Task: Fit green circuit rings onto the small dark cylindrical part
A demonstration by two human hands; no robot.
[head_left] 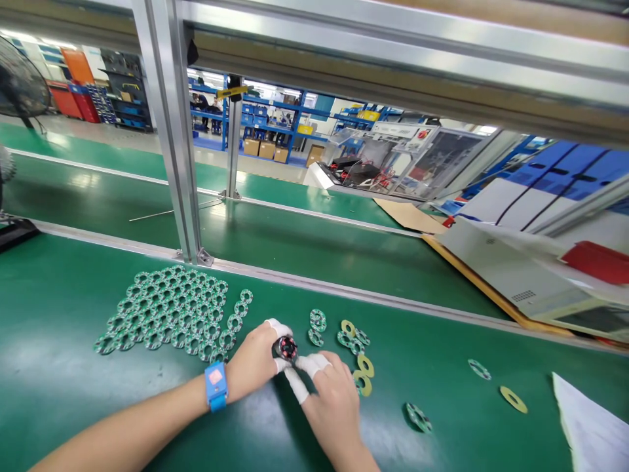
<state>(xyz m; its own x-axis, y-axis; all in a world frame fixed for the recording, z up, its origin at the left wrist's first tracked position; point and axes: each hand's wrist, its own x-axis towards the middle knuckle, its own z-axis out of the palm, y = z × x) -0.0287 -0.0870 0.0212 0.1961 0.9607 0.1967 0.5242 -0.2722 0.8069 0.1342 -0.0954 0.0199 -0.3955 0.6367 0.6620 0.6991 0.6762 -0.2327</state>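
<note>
Between the thumb and finger of my left hand is a small round dark part with a shiny rim and pink-red bits inside. My right hand closes its fingertips at the lower right edge of that part; whatever is between them is hidden. White finger covers are on fingertips of both hands, and a blue band circles my left wrist. Many green ring-shaped circuit boards lie in close rows left of my hands. Right of them, more green rings and yellowish rings lie loosely, some overlapping.
The green tabletop carries a few scattered rings and a white sheet at right. A metal post and rail rise behind the rows. A grey metal case stands at the back right, and a fan at far left.
</note>
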